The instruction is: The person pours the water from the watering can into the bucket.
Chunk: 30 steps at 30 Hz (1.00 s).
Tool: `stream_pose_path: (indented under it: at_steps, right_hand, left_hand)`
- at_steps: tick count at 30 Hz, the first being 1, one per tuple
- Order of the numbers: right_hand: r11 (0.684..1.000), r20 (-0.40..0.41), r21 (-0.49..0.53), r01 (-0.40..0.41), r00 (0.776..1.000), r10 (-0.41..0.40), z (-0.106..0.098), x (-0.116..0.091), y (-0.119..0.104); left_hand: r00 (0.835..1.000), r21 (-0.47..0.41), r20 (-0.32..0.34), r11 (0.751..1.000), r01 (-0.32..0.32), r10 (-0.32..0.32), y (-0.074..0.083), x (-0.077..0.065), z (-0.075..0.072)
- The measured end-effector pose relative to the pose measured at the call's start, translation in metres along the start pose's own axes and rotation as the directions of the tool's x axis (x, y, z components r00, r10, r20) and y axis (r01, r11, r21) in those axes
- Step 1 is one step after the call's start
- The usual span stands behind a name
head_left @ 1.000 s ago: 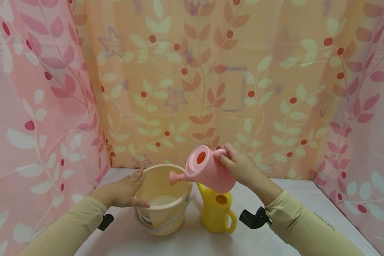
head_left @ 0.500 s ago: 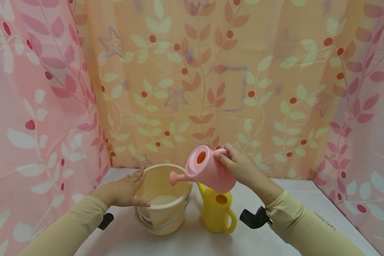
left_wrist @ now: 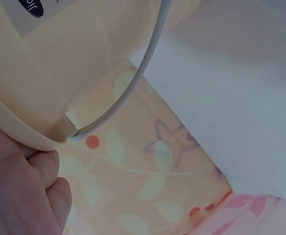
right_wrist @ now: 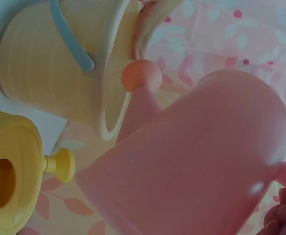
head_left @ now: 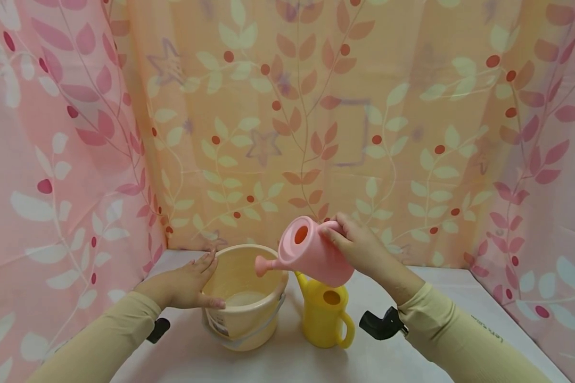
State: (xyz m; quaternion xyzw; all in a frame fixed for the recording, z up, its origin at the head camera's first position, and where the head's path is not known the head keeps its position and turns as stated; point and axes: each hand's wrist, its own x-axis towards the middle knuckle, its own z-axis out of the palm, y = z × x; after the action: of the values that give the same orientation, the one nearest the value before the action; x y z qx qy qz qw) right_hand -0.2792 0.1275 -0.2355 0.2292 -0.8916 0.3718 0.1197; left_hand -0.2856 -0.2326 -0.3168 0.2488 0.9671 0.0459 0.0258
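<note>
In the head view my left hand (head_left: pixel 182 284) rests against the left rim of a cream bucket (head_left: pixel 256 335), fingers straight and spread, thumb lying along the front rim. Shallow, clear liquid seems to cover the bucket's floor. My right hand (head_left: pixel 361 247) grips the top handle of a pink watering can (head_left: pixel 318 260), holding it up and tilted left. Its round spout head (head_left: pixel 263 266) overlaps the bucket's mouth; no stream shows from it. Standing upright below the pink can is a yellow watering can (head_left: pixel 321 322), its handle to the right.
The bucket's grey carrying handle (head_left: pixel 249 335) hangs down in front. All of this stands on a white tabletop (head_left: pixel 412 351). Leaf-patterned curtains (head_left: pixel 297 133) enclose the back and both sides. A black wrist-camera mount (head_left: pixel 380 324) juts from the right sleeve.
</note>
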Motion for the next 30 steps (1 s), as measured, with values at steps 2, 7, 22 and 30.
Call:
stream_pose_path:
  at_steps: [2,7,22,30]
  right_hand:
    - [1.000,-0.004,-0.005,0.004,1.000,-0.004,-0.0004,0.0000,-0.0005]
    - [1.000,-0.007,-0.017,0.015,1.000,-0.016,-0.0011,0.0001,-0.0006]
    - [0.999,-0.001,-0.040,0.017,1.000,-0.017,-0.0019,0.0012,0.0001]
    - [0.998,0.000,-0.042,0.038,0.999,-0.038,-0.0011,0.0012,0.0001]
  left_hand:
    - [1.000,0.011,0.004,1.000,0.006,-0.006,0.0001,-0.0002,-0.0001]
    - [1.000,0.004,0.000,1.000,-0.005,0.005,0.0006,-0.0003,-0.0009]
    - [1.000,-0.007,0.007,1.000,0.003,-0.003,0.0028,-0.0002,-0.0039]
    - [1.000,0.003,0.004,1.000,0.004,-0.005,0.0027,-0.0006,-0.0028]
